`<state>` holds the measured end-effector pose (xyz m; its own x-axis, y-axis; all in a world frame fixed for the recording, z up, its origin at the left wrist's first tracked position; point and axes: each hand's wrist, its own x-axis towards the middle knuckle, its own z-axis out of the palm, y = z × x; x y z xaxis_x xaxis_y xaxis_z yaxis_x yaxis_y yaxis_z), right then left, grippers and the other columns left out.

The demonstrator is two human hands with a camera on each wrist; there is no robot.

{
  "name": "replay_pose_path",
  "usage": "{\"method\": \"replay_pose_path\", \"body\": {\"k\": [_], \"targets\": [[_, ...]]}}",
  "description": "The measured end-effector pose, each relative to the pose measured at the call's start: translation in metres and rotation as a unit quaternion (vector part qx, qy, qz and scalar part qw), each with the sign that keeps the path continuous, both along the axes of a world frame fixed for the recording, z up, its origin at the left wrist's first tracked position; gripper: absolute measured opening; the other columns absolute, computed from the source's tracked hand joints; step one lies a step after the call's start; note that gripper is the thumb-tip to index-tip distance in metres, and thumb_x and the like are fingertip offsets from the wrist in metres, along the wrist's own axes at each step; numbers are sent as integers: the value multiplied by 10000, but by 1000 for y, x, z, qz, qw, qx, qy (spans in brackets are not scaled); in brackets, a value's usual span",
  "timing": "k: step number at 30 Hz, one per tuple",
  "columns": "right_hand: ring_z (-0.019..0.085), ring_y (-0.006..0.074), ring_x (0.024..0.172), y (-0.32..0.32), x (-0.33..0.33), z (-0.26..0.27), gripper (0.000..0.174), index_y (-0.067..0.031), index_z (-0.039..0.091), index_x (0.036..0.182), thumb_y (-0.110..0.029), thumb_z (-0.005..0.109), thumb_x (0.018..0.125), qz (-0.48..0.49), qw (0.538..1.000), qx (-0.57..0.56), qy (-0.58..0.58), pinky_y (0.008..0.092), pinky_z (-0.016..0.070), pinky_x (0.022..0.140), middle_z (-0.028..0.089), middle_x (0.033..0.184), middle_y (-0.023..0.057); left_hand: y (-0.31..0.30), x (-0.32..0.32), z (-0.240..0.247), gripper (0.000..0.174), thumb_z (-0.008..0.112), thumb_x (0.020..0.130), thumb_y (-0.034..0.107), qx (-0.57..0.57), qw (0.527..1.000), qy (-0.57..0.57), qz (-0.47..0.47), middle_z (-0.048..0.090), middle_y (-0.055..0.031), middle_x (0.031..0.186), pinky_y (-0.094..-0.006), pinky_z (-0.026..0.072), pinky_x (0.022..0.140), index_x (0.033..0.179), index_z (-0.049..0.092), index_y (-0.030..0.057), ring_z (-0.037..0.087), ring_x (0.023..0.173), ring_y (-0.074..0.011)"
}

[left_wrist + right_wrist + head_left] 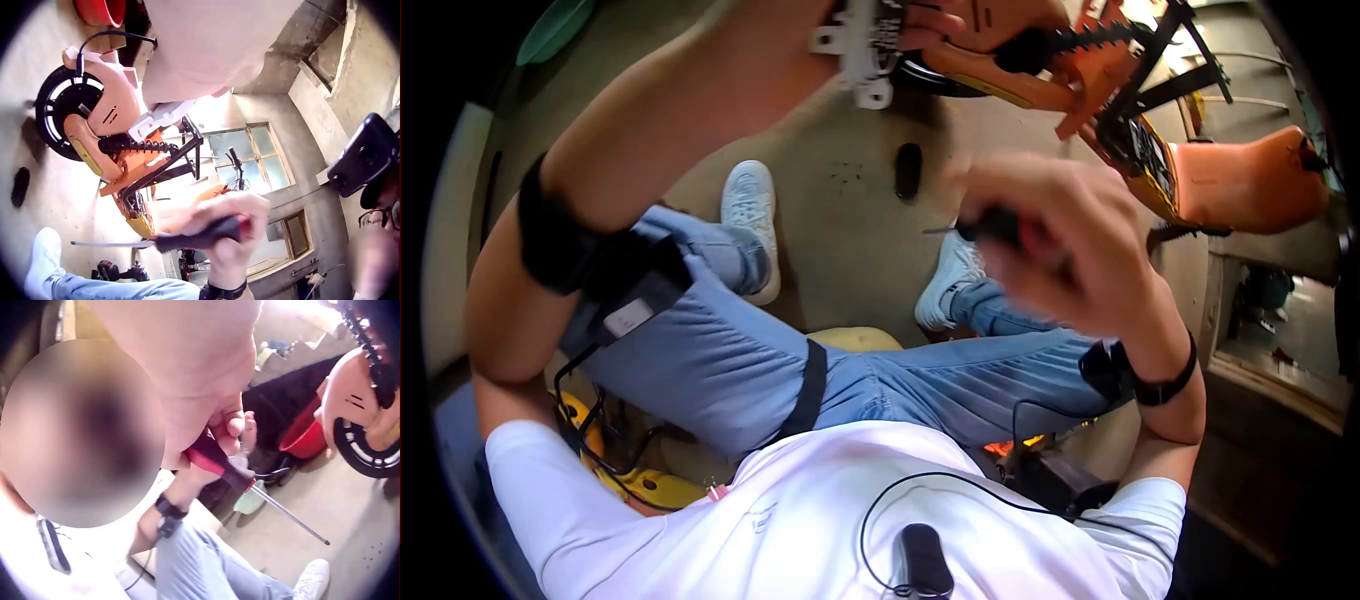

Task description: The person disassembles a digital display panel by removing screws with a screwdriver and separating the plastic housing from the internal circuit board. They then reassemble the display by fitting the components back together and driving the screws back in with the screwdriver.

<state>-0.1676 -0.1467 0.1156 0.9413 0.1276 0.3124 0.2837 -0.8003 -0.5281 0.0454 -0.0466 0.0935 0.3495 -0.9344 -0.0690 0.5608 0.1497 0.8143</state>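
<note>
In the head view, my right hand grips a screwdriver by its red and black handle. Its thin metal shaft points left there, and in the right wrist view it slants down with the tip free in the air. At the top of the head view, my left hand holds a silver-white metal bracket with holes in its tabs. Most of that hand is cut off by the frame. Beside it stands an orange two-wheeled vehicle with a black wheel and a coil spring.
Several small dark pieces and a dark oblong object lie on the floor between the shoes. A cordless drill stands near the right leg. A red bucket and a pale green basin are on the floor further off.
</note>
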Motion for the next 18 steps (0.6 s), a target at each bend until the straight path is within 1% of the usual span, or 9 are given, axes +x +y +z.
{"method": "replay_pose_path", "body": {"k": [2,5,6,8,9,12,13,16,18], "targets": [[588,246,621,-16,10,-36,290,-60,627,1098,-109,663,814,-99,994,23,47,343,481,594,594,746,82,0,1,1,235,536,914,151,35,998,46,14,679,-103,936,-308,558,719,1121,569,45,675,789,-206],[564,241,655,-43,28,-93,236,-62,617,1058,-150,672,847,-155,978,28,140,350,463,630,567,734,91,0,10,-5,221,506,926,186,33,998,58,-18,679,-78,931,-311,546,694,1102,577,72,664,771,-177],[554,240,663,-48,33,-111,227,-67,618,1046,-164,679,850,-178,968,24,176,353,459,637,556,729,90,17,-13,16,215,479,932,211,77,994,-15,81,673,-51,913,-318,543,688,1078,581,91,665,772,-163],[544,234,671,-56,40,-156,225,-74,631,1037,-175,689,845,-201,955,58,211,354,453,643,538,716,88,14,3,8,207,484,925,223,95,994,39,25,660,-32,879,-303,522,660,1056,587,99,650,755,-156],[549,227,675,-56,43,-175,219,-73,638,1035,-174,685,847,-222,943,88,232,357,459,645,545,717,81,12,-5,16,202,486,922,237,100,992,6,73,646,-23,846,-298,493,660,1038,594,112,630,755,-153],[585,233,717,-50,50,-218,251,-57,641,1045,-186,685,835,-227,938,97,244,363,482,677,586,749,97,20,-6,11,209,498,917,263,73,995,-28,56,637,-19,834,-294,469,674,1029,596,117,613,762,-153],[585,233,717,-47,51,-229,251,-57,641,1045,-186,685,835,-224,938,98,245,363,482,677,586,749,97,23,-8,14,230,507,912,281,137,986,-44,79,654,-30,865,-295,454,691,1020,593,98,626,806,-161],[600,252,741,-45,50,-271,276,-46,646,1056,-206,677,833,-232,933,123,246,378,489,702,608,780,122,31,3,12,254,510,897,259,80,996,-25,-19,672,-81,910,-314,513,721,1031,576,54,651,830,-189],[599,259,738,-38,51,-279,268,-44,648,1051,-200,674,834,-245,928,144,242,375,486,697,611,785,126,20,1,17,261,509,889,241,85,996,27,10,674,-112,927,-329,544,748,1039,565,34,661,826,-208]]}}
